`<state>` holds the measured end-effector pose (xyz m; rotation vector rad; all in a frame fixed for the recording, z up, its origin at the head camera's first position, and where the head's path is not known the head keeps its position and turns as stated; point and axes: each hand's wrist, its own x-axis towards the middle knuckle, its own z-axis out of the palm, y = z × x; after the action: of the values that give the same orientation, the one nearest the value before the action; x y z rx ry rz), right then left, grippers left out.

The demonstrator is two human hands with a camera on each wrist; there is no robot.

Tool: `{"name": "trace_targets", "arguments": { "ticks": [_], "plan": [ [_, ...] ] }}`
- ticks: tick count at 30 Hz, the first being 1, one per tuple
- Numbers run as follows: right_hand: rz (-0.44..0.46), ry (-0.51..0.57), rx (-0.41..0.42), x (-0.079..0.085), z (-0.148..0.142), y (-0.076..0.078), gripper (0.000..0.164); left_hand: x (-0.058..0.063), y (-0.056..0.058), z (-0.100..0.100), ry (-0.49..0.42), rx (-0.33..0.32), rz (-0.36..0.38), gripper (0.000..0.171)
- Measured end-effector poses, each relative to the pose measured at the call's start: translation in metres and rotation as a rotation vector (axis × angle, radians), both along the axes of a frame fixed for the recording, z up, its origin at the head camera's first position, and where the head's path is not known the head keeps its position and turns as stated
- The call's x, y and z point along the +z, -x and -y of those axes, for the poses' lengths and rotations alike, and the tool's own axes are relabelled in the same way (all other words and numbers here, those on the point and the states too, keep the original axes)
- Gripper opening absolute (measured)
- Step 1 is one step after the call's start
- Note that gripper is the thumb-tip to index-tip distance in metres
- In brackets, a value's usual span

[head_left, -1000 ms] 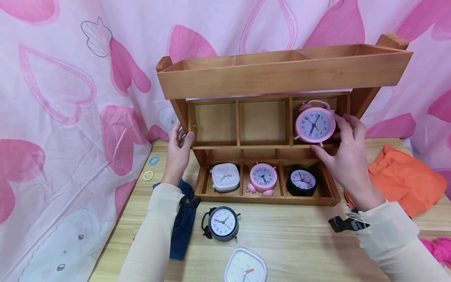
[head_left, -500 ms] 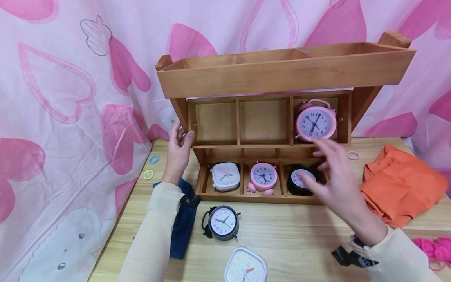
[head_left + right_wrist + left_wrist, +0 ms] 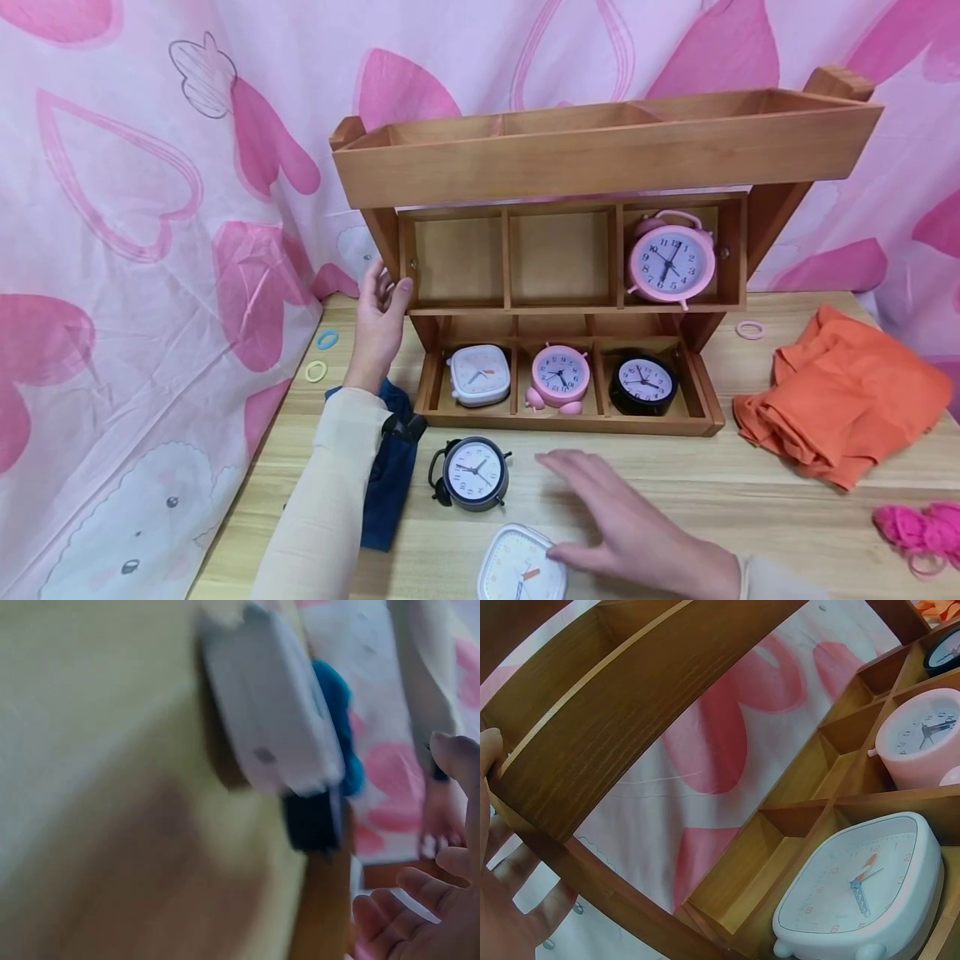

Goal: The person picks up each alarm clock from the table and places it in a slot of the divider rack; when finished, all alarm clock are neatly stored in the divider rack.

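My left hand point(image 3: 378, 333) grips the left side of a three-tier wooden shelf point(image 3: 600, 154); in the left wrist view its thumb lies at a tier's edge, fingers behind the side board. Fingers extended and holding nothing, my right hand point(image 3: 637, 529) hovers at the right of a white square alarm clock point(image 3: 504, 560) lying on the table, thumb overlapping its edge in the head view. Behind that clock lies a black twin-bell alarm clock point(image 3: 474, 473). A pink alarm clock point(image 3: 671, 263) sits in the middle tier's right compartment. The right wrist view is blurred.
The bottom tier holds a white clock point(image 3: 480, 375), a pink clock point(image 3: 561, 377) and a black clock point(image 3: 645, 383). Orange cloth point(image 3: 840, 392) and a pink scrunchie point(image 3: 922, 529) lie right. Dark blue cloth point(image 3: 390, 492) and two small rings lie left. A patterned curtain point(image 3: 262, 167) hangs behind.
My right hand has let go of the pink clock in the middle tier's right compartment and moved down and toward me to the white clock. My left hand has stayed at the shelf's side.
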<state>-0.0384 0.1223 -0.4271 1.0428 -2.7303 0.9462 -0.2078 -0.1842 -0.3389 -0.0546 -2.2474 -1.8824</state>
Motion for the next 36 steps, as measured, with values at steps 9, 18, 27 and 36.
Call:
{"name": "trace_targets", "arguments": {
  "ticks": [9, 18, 27, 36],
  "plan": [
    [0.305, -0.068, 0.199, -0.026, 0.021, -0.017, 0.098, -0.001, 0.001, 0.001, -0.002, -0.003, -0.012, 0.057],
    [0.312, -0.193, 0.224, -0.040, 0.029, -0.027, 0.094, 0.000, 0.001, 0.000, 0.004, -0.003, -0.011, 0.057],
    [0.323, -0.208, 0.218, -0.048, 0.030, -0.028, 0.097, -0.001, 0.001, 0.001, 0.016, -0.001, -0.002, 0.057],
    [0.409, -0.187, 0.208, -0.048, 0.032, -0.026, 0.096, -0.001, 0.001, 0.001, 0.009, -0.004, -0.003, 0.057]
  ]
}}
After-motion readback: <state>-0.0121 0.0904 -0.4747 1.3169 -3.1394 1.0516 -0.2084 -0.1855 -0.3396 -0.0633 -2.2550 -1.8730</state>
